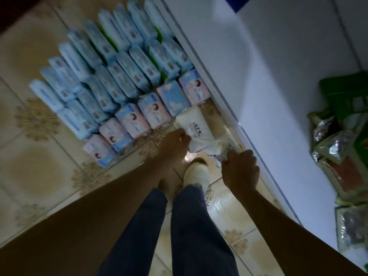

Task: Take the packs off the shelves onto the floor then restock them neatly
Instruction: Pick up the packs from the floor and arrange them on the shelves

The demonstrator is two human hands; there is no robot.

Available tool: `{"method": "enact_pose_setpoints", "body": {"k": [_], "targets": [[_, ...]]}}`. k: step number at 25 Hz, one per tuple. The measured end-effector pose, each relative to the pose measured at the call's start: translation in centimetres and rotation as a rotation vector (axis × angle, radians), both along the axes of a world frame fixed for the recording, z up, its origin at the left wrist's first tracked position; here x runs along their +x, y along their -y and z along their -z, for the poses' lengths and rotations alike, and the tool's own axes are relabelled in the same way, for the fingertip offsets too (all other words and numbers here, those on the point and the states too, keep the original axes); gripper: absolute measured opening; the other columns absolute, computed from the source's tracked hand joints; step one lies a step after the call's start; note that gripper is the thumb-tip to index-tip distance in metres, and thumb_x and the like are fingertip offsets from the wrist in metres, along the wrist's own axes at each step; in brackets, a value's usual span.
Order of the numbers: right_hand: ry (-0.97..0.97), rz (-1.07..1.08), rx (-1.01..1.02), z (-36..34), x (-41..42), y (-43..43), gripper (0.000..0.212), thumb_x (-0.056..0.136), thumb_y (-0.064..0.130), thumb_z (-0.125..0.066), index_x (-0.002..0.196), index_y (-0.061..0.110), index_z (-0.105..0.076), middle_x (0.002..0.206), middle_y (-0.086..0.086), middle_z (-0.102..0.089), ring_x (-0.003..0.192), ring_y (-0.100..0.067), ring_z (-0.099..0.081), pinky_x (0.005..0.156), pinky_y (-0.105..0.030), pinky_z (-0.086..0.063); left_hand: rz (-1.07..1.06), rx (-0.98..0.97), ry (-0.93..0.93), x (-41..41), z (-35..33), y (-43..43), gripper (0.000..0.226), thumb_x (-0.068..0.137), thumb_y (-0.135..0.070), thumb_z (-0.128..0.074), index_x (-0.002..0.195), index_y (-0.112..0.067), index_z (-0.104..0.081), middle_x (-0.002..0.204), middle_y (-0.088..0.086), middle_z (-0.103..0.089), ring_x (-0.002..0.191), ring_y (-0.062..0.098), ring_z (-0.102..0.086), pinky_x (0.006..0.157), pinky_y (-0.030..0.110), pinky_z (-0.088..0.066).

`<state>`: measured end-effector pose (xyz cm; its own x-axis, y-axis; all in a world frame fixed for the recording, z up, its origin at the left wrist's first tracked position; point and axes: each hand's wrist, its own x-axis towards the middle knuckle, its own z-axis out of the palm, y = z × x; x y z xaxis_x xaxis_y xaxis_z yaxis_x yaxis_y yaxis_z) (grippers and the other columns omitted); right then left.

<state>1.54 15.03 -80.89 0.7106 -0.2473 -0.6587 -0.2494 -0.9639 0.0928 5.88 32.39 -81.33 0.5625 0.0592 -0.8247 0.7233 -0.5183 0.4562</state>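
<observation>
Dozens of light-blue plastic packs (103,76) rowed on tiled floor (29,156); left hand (175,142) pinches white soft pack (197,126), right hand (241,170) grips printed white pack (224,152); unloading likely unfinished, restocking pending.

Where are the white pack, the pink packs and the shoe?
white pack (194,124): head view, printed face.
pink packs (154,109): head view, mid-row pack's front.
shoe (196,174): head view, its toe.

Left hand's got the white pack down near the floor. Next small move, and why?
Probably set the white pack flat on the tile beside the pink row and release: the left hand pinches its edge, it is right next to that row, and the right hand grips a second pack.
</observation>
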Motion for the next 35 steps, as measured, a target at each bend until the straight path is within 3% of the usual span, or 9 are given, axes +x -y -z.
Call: {"method": "enact_pose_setpoints", "body": {"k": [4,9,12,16,20,23,27,30,35], "targets": [[0.227,0.050,0.208,-12.1,3.0,-2.2,0.028,0.090,0.029,-0.060,0.107,0.006,-0.063,0.125,-0.019,-0.049,0.112,-0.036,-0.053,0.090,-0.044,-0.048,0.070,0.020,0.150,1.2,-12.5,-5.5,0.026,0.096,-0.019,-0.047,0.069,-0.017,-0.049,0.073,0.004,-0.054,0.075,0.019,-0.053,0.057,0.022,-0.034],[0.534,0.317,0.583,-33.0,9.0,-5.5,0.026,0.077,0.038,-0.067,0.067,0.020,-0.052,0.088,-0.010,-0.060,0.071,-0.014,-0.054,0.052,-0.020,-0.032,0.246,-0.034,0.654,4.3,-33.2,-9.4,0.043,0.089,-0.040,-0.037,0.081,-0.002,-0.054,0.110,0.012,-0.052,0.096,0.011,-0.048,0.071,0.017,-0.043],[0.811,0.397,0.732,-47.2,9.4,-7.0,0.038,0.070,0.037,-0.076,0.091,0.027,-0.047,0.098,0.004,-0.054,0.086,-0.013,-0.055,0.060,-0.018,-0.039,0.262,-0.020,0.895,4.4,-45.6,-11.0,0.038,0.094,-0.032,-0.043,0.088,0.001,-0.059,0.117,0.008,-0.052,0.113,0.021,-0.054,0.076,0.030,-0.051],[1.048,0.388,0.812,-60.4,6.2,-8.4,0.078,0.068,0.038,-0.076,0.134,0.023,-0.039,0.111,0.005,-0.047,0.101,-0.008,-0.053,0.077,-0.020,-0.046,0.260,-0.079,1.199,2.7,-57.6,-11.6,0.017,0.095,-0.015,-0.050,0.098,-0.003,-0.061,0.125,0.006,-0.048,0.110,-0.005,-0.049,0.087,0.018,-0.045],[1.327,0.414,0.848,-68.1,2.7,-7.9,0.056,0.076,0.017,-0.077,0.127,0.016,-0.055,0.112,-0.004,-0.048,0.101,0.015,-0.044,0.078,-0.003,-0.039,0.361,-0.159,1.431,3.4,-66.8,-9.7,0.015,0.094,-0.025,-0.048,0.079,-0.027,-0.046,0.132,0.015,-0.050,0.109,0.010,-0.053,0.080,0.014,-0.042],[1.582,0.439,0.833,-73.6,0.3,-5.6,0.055,0.075,0.021,-0.074,0.126,0.017,-0.052,0.118,-0.005,-0.053,0.108,-0.008,-0.054,0.082,-0.022,-0.049,0.405,-0.283,1.610,3.0,-73.1,-5.9,0.020,0.089,-0.022,-0.051,0.074,-0.031,-0.041,0.121,0.017,-0.054,0.097,0.005,-0.050,0.075,0.005,-0.035],[1.924,0.380,0.713,-80.8,-5.1,-1.6,0.059,0.075,0.017,-0.076,0.126,0.019,-0.047,0.119,-0.004,-0.053,0.106,-0.026,-0.056,0.075,-0.037,-0.051,0.342,-0.654,1.635,-0.7,-80.1,0.4,0.020,0.079,-0.037,-0.070,0.088,-0.028,-0.054,0.111,-0.008,-0.059,0.106,0.005,-0.058,0.080,0.015,-0.046],[2.111,0.316,0.556,-84.5,-10.9,1.7,0.066,0.072,0.013,-0.078,0.128,0.006,-0.044,0.123,-0.010,-0.048,0.110,-0.032,-0.053,0.076,-0.045,-0.052,0.315,-0.960,1.519,-5.2,-85.2,6.2,0.071,0.063,-0.050,-0.081,0.119,-0.041,-0.038,0.120,-0.025,-0.054,0.116,0.007,-0.056,0.085,0.021,-0.051],[2.236,0.330,0.202,-87.6,-21.8,8.2,0.077,0.072,0.013,-0.082,0.134,-0.005,-0.039,0.129,-0.013,-0.042,0.122,-0.027,-0.043,0.089,-0.053,-0.047,0.424,-1.185,1.361,-15.5,-89.9,17.3,0.102,0.058,-0.032,-0.091,0.138,-0.016,-0.030,0.132,-0.009,-0.053,0.120,0.006,-0.054,0.088,0.021,-0.052]]}}
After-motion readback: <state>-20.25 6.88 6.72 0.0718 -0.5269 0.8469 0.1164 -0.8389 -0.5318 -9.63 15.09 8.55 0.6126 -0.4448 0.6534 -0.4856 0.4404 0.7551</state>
